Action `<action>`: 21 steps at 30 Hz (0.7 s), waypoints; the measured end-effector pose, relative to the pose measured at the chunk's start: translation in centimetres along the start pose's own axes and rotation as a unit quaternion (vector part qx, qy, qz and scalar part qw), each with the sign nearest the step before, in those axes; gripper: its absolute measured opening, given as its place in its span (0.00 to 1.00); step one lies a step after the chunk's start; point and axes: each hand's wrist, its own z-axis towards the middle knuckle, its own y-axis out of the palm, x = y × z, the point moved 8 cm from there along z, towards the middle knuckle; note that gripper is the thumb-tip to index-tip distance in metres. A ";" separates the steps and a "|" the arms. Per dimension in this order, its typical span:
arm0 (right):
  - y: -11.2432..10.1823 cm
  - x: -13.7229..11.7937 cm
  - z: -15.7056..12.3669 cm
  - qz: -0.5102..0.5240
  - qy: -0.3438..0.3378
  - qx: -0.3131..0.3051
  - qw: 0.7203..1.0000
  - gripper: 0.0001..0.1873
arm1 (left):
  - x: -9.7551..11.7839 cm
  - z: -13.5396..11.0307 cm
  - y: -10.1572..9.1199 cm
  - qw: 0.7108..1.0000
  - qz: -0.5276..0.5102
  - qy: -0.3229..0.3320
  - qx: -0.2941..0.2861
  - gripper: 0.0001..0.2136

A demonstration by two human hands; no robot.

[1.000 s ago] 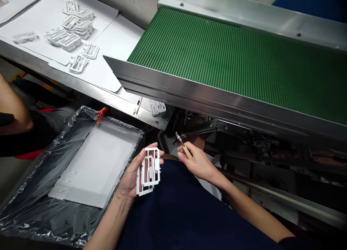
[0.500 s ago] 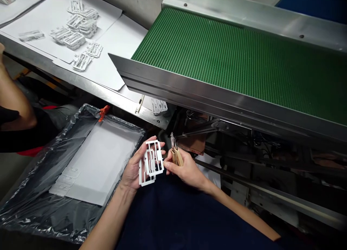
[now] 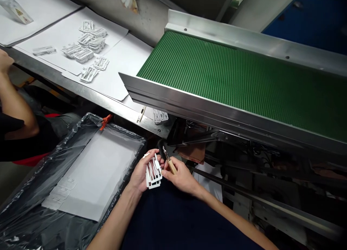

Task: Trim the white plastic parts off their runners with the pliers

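Observation:
White plastic frame parts (image 3: 153,173) with slots lie overlapped in my left hand (image 3: 141,174), its fingers wrapped round their far side. Nippers (image 3: 170,165) with tan handles and a slim metal tip are gripped in my right hand (image 3: 184,177), just right of the parts. Their tip points up and away, apart from the parts. My right fingertips are close to the right edge of the parts; whether they touch it is hard to see.
A green conveyor belt (image 3: 217,76) runs across the upper right. White parts (image 3: 84,54) lie in heaps on the papered bench, near a utility knife (image 3: 141,113). Lower left, a plastic-lined bin (image 3: 35,228) holds a white sheet. A person's arm (image 3: 18,98) shows at far left.
The view has tilted up, so the bench and belt sit lower. In my left hand the frame parts have come into closer overlap. The nippers' handles look closer together.

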 end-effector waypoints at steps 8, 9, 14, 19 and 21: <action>-3.7 2.9 -0.6 -0.040 0.075 0.143 0.986 0.09 | 5.2 9.9 -1.0 0.984 0.133 0.068 0.096 0.03; -4.0 3.1 -0.7 -0.041 0.079 0.149 0.985 0.09 | 5.4 11.4 -0.6 0.982 0.143 0.065 0.109 0.03; -4.7 3.9 -1.7 -0.006 0.087 0.178 0.980 0.10 | 3.7 16.3 1.8 0.974 0.139 0.036 0.173 0.07; -4.7 4.7 -2.5 0.037 0.093 0.195 0.976 0.09 | 2.0 17.7 2.2 0.970 0.098 0.026 0.222 0.09; -4.7 5.0 -2.6 0.039 0.097 0.197 0.975 0.10 | 2.0 18.0 2.1 0.970 0.083 0.032 0.228 0.09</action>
